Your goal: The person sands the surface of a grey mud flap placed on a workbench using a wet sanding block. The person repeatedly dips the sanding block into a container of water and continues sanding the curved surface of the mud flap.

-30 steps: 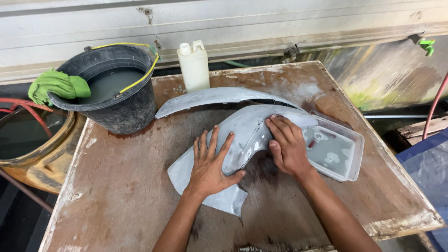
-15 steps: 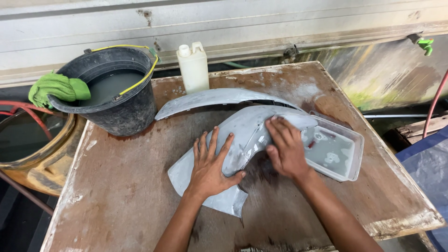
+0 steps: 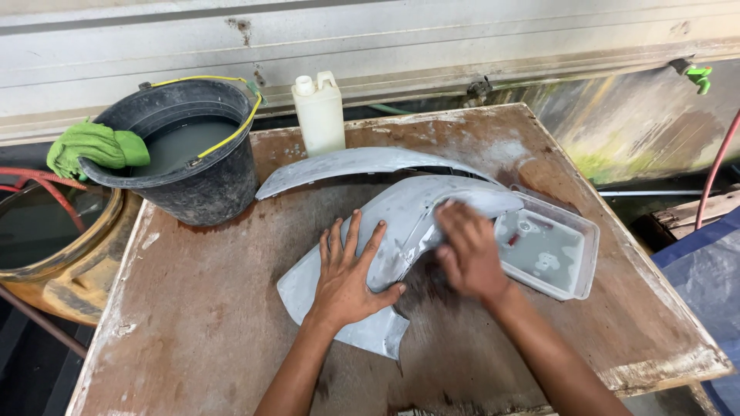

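A grey curved fender panel (image 3: pixel 401 219) lies on the wooden table (image 3: pixel 193 323), wet and dull. My left hand (image 3: pixel 347 273) presses flat on its lower left part, fingers spread. My right hand (image 3: pixel 466 250) rests on the panel's upper right part, motion-blurred; whether it holds something under the palm is hidden. A second, narrower grey curved panel (image 3: pixel 354 163) lies just behind the first.
A clear plastic tray (image 3: pixel 574 266) with water sits right of my right hand. A black bucket (image 3: pixel 204 181) of murky water with a green cloth (image 3: pixel 96 146) on its rim stands at the back left. A white plastic jug (image 3: pixel 318 112) is behind the panels.
My right hand has slid slightly down and left along the fender and is now blurred. My left hand and the panel stay put.
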